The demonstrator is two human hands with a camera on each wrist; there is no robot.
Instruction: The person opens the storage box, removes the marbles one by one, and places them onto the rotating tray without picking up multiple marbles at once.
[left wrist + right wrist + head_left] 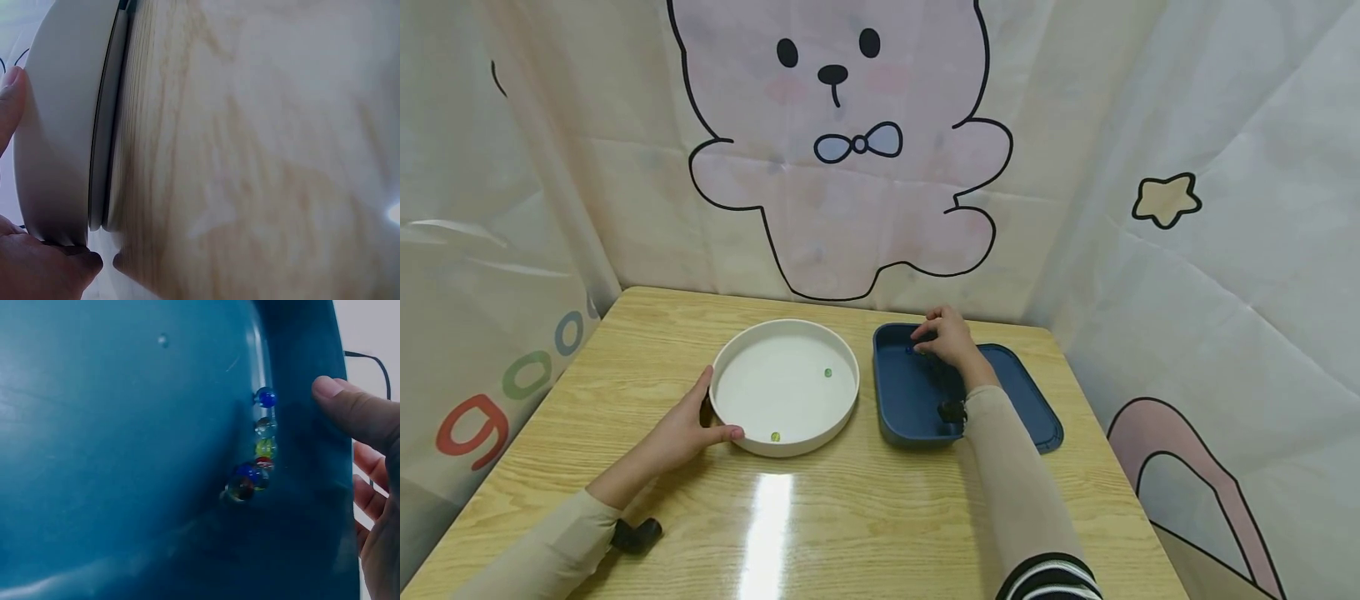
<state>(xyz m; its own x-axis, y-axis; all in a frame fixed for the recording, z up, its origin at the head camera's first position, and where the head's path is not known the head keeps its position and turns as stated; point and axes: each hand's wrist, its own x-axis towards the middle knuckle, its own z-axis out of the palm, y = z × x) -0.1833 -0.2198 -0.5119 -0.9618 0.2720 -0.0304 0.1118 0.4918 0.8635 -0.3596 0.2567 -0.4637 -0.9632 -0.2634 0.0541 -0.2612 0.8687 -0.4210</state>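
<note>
My left hand holds the side of a round white dish, its thumb along the near wall and its fingers at the left wall. Inside the dish lie a green marble and a yellow-green marble. Over the far end of a deep blue box is my right hand, fingers bent loosely and thumb apart from them; no marble shows between them. In the right wrist view, several glass marbles line the foot of the box wall, beside the thumb.
A flat blue lid lies on the wooden table, right of the box and partly behind the right forearm. Printed curtains hang behind the table and at both sides. Each wrist carries a small black camera.
</note>
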